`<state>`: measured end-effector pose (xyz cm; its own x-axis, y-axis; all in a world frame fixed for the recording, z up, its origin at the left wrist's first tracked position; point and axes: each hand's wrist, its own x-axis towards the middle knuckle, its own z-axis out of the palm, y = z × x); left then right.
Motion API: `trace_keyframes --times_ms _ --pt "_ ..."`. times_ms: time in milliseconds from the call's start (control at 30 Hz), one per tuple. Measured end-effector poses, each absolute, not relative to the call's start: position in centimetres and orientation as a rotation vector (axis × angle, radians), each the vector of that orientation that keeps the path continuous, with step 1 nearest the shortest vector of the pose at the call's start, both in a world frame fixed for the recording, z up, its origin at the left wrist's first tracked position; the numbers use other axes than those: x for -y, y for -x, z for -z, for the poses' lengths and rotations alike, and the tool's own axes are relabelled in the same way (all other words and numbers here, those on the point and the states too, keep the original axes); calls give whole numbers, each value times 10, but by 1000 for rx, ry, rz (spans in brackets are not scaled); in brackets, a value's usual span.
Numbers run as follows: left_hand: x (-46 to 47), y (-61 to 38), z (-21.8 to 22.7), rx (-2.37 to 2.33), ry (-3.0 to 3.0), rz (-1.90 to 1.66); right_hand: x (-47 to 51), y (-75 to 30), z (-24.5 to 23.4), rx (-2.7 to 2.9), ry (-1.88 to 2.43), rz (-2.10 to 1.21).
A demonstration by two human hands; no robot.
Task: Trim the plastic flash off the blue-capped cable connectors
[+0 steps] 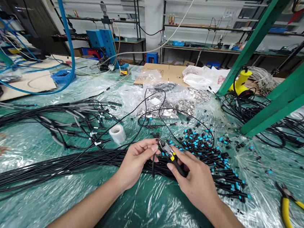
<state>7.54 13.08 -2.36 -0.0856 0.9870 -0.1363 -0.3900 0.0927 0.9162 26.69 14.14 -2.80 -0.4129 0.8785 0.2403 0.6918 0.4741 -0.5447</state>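
Note:
My left hand [137,159] pinches a black cable [153,166] between thumb and fingers, its short end hanging below them. My right hand [198,177] is wrapped round the black and yellow handles of cutting pliers [168,151]. The pliers' metal jaws point left and meet the piece at my left fingertips; whether they are closed on it I cannot tell. Beneath both hands runs a thick bundle of black cables [81,164]. Its many ends, with blue tips [206,138], are heaped to the right and behind my right hand.
A roll of clear tape [117,134] stands left of my hands. Yellow-handled pliers [285,211] lie at the right. Plastic bags of small metal parts [166,106] sit behind. Green posts [287,88] rise at the right, beside a yellow tool [241,81]. A blue hose [66,21] loops at the left.

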Motion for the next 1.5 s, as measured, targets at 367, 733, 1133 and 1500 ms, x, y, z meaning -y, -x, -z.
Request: trace_keyframes --times_ms 367,733,1133,1500 --pt "-131 -76 20 -1046 -756 -1358 -140 -263 26 2025 1301 -917" --pt "-130 -75 25 -1087 -824 -1355 -147 -272 30 2328 1288 -52" --pt "-130 -76 27 -1111 -821 -1380 -148 -273 30 2380 1305 -91" --pt "-131 -76 24 -1068 -782 -1390 -146 -273 24 2196 1304 -281"
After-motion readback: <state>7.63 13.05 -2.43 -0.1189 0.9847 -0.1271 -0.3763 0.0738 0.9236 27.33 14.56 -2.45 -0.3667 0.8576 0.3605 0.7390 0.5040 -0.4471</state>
